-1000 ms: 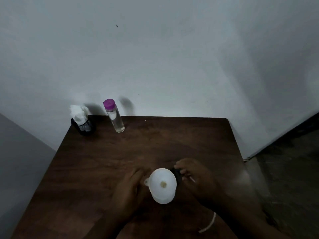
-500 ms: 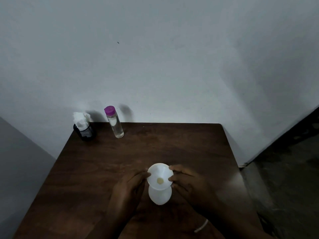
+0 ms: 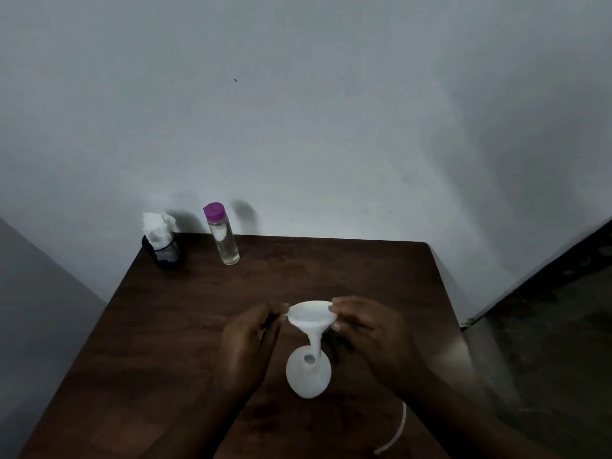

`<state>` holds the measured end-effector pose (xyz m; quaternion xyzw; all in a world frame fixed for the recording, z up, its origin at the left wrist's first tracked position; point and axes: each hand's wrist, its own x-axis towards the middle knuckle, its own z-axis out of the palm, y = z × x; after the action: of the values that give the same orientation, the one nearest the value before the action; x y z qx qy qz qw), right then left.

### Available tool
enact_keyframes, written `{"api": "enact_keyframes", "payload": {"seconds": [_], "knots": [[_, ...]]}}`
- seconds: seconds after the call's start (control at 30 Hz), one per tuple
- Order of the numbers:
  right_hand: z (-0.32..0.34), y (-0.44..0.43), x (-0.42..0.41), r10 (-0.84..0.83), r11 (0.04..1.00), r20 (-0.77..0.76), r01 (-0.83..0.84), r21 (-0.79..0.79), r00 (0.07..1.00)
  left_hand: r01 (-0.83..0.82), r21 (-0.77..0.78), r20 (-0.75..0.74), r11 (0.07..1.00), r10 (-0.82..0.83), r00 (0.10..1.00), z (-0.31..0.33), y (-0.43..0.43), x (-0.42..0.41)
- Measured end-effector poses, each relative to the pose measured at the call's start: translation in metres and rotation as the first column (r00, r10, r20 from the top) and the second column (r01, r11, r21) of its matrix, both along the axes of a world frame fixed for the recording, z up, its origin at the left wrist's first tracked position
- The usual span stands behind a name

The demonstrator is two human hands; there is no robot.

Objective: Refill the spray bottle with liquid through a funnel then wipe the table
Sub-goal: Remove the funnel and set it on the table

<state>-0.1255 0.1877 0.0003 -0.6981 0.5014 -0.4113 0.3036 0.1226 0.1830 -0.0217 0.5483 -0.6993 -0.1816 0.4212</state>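
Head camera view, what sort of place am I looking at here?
Probably a plain indoor room, maybe at home: a dark wooden table against a bare white wall, a rough dark floor beside it, and a tissue holder at the table's back.

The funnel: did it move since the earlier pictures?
Yes. The white funnel has risen off the white spray bottle, which stands on the table; its spout now shows, tip near the bottle's mouth.
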Motion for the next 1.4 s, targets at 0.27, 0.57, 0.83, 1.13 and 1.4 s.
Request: {"api": "enact_keyframes", "payload": {"seconds": [0.27,0.57,0.83,1.13,1.4], "knots": [[-0.007,-0.075,0.024,-0.239,0.941,0.219,0.170,0.293,0.946,0.010,0.259,-0.405,0.966,0.100,0.909,-0.014,-0.071,-0.011],[-0.070,-0.169,0.067,-0.451,0.747,0.140,0.287,0.600,0.881,-0.142,0.446,-0.244,0.884,0.273,0.931,-0.067,-0.164,0.002],[-0.144,-0.252,0.096,-0.473,0.666,-0.063,0.404,0.627,0.879,-0.186,0.584,-0.207,0.790,0.367,0.907,-0.115,-0.232,0.009],[-0.152,-0.281,0.105,-0.333,0.685,-0.320,0.461,0.564,0.887,-0.231,0.651,-0.138,0.723,0.412,0.901,-0.150,-0.269,0.010],[-0.150,-0.272,0.102,-0.295,0.713,-0.413,0.486,0.505,0.862,-0.265,0.656,-0.048,0.707,0.389,0.920,-0.150,-0.262,0.014]]}}
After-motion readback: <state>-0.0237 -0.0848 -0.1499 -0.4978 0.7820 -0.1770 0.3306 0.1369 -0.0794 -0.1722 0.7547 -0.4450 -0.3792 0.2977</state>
